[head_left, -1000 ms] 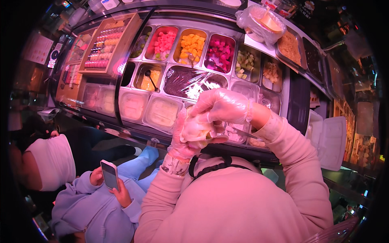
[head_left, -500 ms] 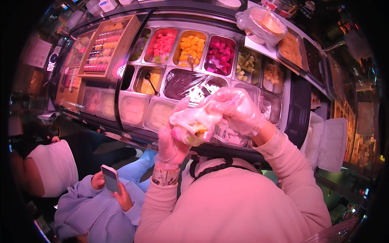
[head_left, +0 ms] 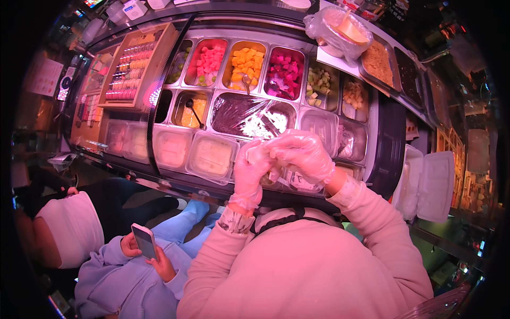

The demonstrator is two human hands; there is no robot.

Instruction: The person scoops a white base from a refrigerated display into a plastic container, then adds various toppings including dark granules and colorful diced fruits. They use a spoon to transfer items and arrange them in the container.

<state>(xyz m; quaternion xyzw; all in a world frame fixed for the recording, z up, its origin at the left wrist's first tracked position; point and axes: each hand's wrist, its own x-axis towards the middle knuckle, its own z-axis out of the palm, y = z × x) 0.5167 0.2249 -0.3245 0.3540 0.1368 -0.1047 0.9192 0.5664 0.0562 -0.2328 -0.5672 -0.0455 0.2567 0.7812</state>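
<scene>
My left hand, in a clear plastic glove, is closed at the near edge of the food counter. My right hand, gloved the same way, curls over from the right with its fingertips meeting the left ones. Between them is a soft white wrap with fruit in it; only a small piece of the wrap shows below the fingers, and the rest is hidden. Just beyond the hands lies a metal pan of dark filling partly under cling film. A tub of pale food sits left of my left hand.
Metal pans of pink cubes, orange mango cubes and magenta fruit line the back. A wooden case of macarons stands left. An open clear clamshell box is at right. A person holding a phone is close on my left.
Both hands have drawn together, the left moving right and the right tilting down. The wrap, with fruit showing earlier, is now mostly covered by my fingers.
</scene>
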